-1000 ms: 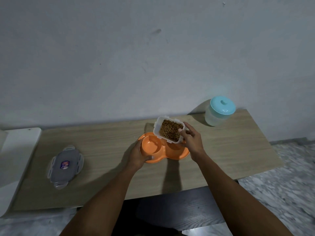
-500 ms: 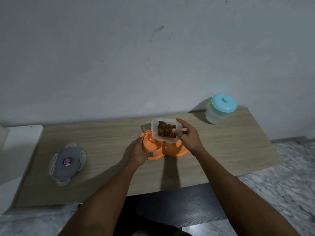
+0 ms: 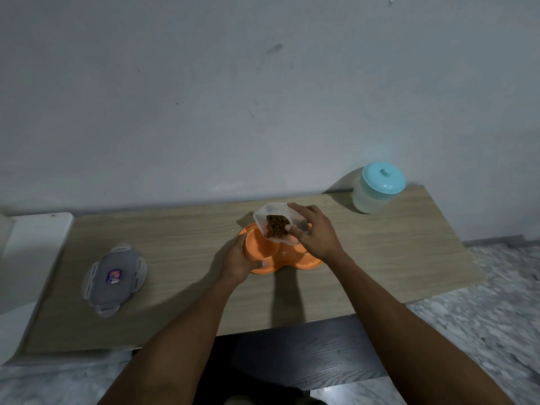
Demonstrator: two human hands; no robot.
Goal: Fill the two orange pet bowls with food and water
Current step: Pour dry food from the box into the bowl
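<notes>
Count of things in view. Hands: two, a left hand and a right hand. Orange pet dish: one piece, moulded with two round bowls side by side. Clear food container: one, with brown kibble inside, pellets too many and too small to count. Loose container lid: one, grey, with four side clips and one small label. Jar with a teal lid: one, the lid bearing one knob. Wooden table: one. White surface at far left: one.
</notes>
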